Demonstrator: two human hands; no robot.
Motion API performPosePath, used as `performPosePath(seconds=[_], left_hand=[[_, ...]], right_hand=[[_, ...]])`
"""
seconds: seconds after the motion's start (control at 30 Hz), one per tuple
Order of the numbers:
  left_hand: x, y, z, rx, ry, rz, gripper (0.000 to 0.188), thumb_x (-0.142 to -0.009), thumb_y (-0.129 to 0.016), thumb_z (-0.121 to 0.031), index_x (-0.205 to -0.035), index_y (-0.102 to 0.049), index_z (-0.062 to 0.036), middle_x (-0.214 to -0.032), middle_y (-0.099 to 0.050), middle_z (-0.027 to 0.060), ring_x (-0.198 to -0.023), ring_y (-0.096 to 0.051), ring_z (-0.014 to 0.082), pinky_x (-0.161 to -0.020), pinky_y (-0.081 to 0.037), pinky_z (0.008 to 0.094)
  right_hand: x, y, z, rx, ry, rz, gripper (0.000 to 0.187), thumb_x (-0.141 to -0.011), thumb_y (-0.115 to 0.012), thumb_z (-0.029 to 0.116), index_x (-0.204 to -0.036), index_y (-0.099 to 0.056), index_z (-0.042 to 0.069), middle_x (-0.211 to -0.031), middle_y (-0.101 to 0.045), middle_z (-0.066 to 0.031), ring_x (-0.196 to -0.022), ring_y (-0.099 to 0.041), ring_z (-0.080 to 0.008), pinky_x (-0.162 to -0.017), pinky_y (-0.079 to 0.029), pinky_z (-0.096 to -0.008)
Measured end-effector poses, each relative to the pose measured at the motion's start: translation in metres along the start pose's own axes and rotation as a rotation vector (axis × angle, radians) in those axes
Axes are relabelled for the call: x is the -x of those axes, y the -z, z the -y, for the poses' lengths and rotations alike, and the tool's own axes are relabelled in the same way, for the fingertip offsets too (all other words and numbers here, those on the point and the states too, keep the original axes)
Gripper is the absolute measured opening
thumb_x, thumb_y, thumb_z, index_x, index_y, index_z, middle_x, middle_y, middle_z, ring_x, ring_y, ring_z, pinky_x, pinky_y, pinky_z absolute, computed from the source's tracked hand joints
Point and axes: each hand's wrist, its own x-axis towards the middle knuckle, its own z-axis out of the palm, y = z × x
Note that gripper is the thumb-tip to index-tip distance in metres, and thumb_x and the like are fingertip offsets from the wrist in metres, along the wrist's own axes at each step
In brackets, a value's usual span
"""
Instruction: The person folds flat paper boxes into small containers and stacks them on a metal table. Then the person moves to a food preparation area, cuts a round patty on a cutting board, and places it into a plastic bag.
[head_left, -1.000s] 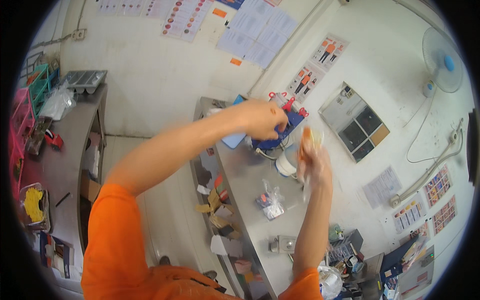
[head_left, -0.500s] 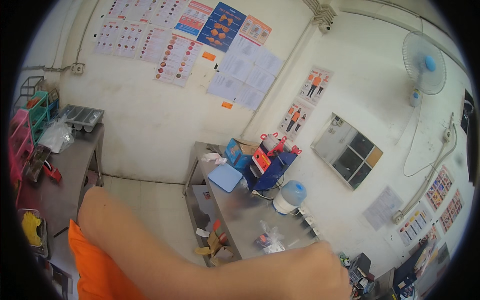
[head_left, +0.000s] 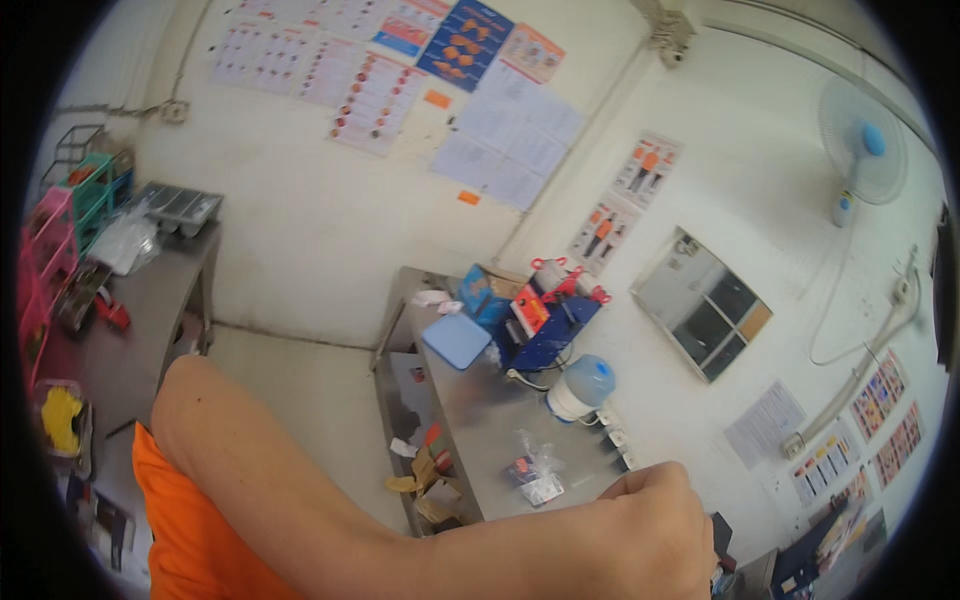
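My left arm, in an orange sleeve [head_left: 195, 530], is bent across the lower part of the view. The elbow is at the left and the forearm runs to the right. At the lower right my left hand [head_left: 650, 530] is closed, with its fingers curled in. Whatever it holds, if anything, is hidden behind the knuckles. Beyond the hand stands a steel table [head_left: 480, 430], bearing a clear plastic bag with small packs [head_left: 540, 475]. I do not see my right hand.
At the left a steel counter [head_left: 140, 345] holds stacked pink baskets [head_left: 55, 245], a grey compartment tray [head_left: 180, 208] and a yellow heap in a container [head_left: 62, 418]. A blue machine with red knobs [head_left: 545, 325] and a water bottle dispenser [head_left: 582, 390] stand along the right wall.
The whole view has shifted slightly, so the room's things sit a little further right. My left hand has moved slightly up and right in the picture, still closed.
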Motion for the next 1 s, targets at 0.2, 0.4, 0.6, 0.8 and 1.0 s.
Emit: performPosePath(seconds=[0.2, 0.4, 0.6, 0.8, 1.0], left_hand=[[0.021, -0.006, -0.026, 0.152, 0.296, 0.172, 0.017, -0.076, -0.071, -0.017, -0.088, -0.067, -0.0061, -0.076, -0.065, 0.0037, -0.078, -0.066, 0.0252, -0.071, -0.050, 0.0382], [0.158, -0.083, -0.171, 0.302, 1.198, 0.099, 0.041, -0.086, -0.077, -0.030, -0.115, -0.061, -0.0052, -0.097, -0.064, 0.0118, -0.099, -0.063, 0.0291, -0.076, -0.053, 0.0396], [0.161, -0.087, -0.320, 0.328, 1.820, -0.338, 0.038, -0.092, -0.072, -0.022, -0.125, -0.064, -0.0050, -0.107, -0.069, 0.0133, -0.089, -0.066, 0.0281, -0.077, -0.055, 0.0384], [0.165, -0.036, -0.384, 0.162, 2.058, -0.518, 0.022, -0.092, -0.073, -0.020, -0.107, -0.072, -0.0037, -0.092, -0.071, 0.0105, -0.084, -0.067, 0.0219, -0.076, -0.054, 0.0339], [0.210, 0.020, -0.407, 0.023, 2.106, -0.555, 0.018, -0.092, -0.074, -0.013, -0.107, -0.073, -0.0028, -0.095, -0.071, 0.0093, -0.086, -0.067, 0.0188, -0.079, -0.054, 0.0322]], right_hand=[[-0.017, -0.052, 0.007, 0.063, 0.211, 0.172, 0.058, -0.083, -0.082, 0.039, -0.124, -0.064, 0.001, -0.099, -0.066, -0.0045, -0.082, -0.060, -0.0153, -0.067, -0.049, -0.0289], [0.041, -0.154, -0.039, -0.138, -0.060, 0.921, 0.047, -0.081, -0.084, 0.014, -0.120, -0.062, -0.001, -0.092, -0.067, -0.0073, -0.070, -0.060, -0.0138, -0.053, -0.052, -0.0290], [0.151, -0.180, -0.017, -0.055, -0.205, 1.577, 0.042, -0.084, -0.072, -0.006, -0.125, -0.063, -0.007, -0.110, -0.069, -0.0139, -0.090, -0.066, -0.0161, -0.073, -0.056, -0.0296], [0.220, -0.213, -0.011, -0.034, -0.293, 1.904, 0.043, -0.084, -0.073, -0.007, -0.126, -0.064, -0.009, -0.108, -0.070, -0.0120, -0.091, -0.066, -0.0153, -0.076, -0.056, -0.0291], [0.280, -0.275, -0.016, -0.002, -0.256, 2.072, 0.042, -0.084, -0.080, 0.002, -0.123, -0.066, -0.006, -0.105, -0.070, -0.0077, -0.087, -0.066, -0.0142, -0.079, -0.056, -0.0299]])
